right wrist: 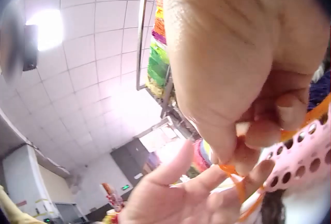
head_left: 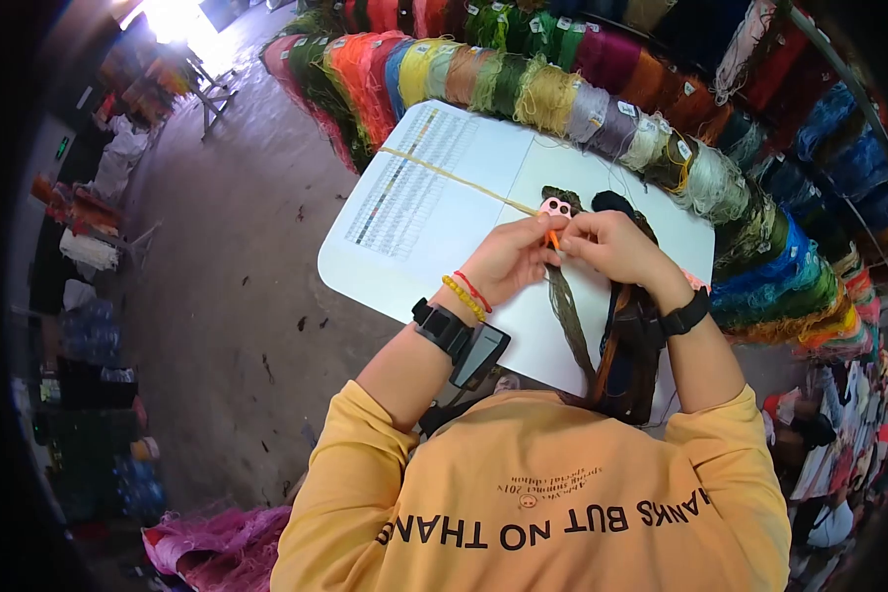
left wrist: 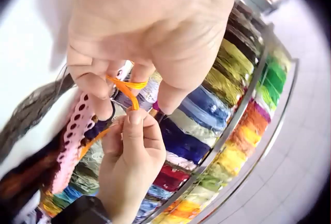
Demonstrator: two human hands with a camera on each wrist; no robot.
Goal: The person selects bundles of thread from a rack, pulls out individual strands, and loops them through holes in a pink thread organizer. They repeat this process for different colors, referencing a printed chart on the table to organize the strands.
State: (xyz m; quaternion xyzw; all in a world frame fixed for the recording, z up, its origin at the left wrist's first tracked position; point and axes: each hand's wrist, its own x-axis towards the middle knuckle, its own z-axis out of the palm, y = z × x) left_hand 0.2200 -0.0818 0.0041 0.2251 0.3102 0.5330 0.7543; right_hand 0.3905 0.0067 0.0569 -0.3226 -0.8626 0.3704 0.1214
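Observation:
An orange strand (left wrist: 125, 86) runs between the two hands over a white board (head_left: 523, 306). It loops about the curled fingers of my left hand (head_left: 508, 259), which hold it. My right hand (head_left: 616, 247) pinches the strand between thumb and fingertips, seen clearly in the left wrist view. Beside the fingers is a pink strip with round holes (left wrist: 75, 128), its lower part overlapping dark thread. An olive-brown skein (head_left: 567, 311) hangs down across the board from under the hands. Darker skeins (head_left: 641, 340) lie to its right, beneath my right forearm.
On the board's left half is a printed chart (head_left: 404, 183), crossed by a thin tan strand (head_left: 449, 175). Racks of coloured skeins (head_left: 552, 97) curve around the far and right sides. A pink bundle (head_left: 222, 553) sits low at left beside the concrete floor (head_left: 227, 266).

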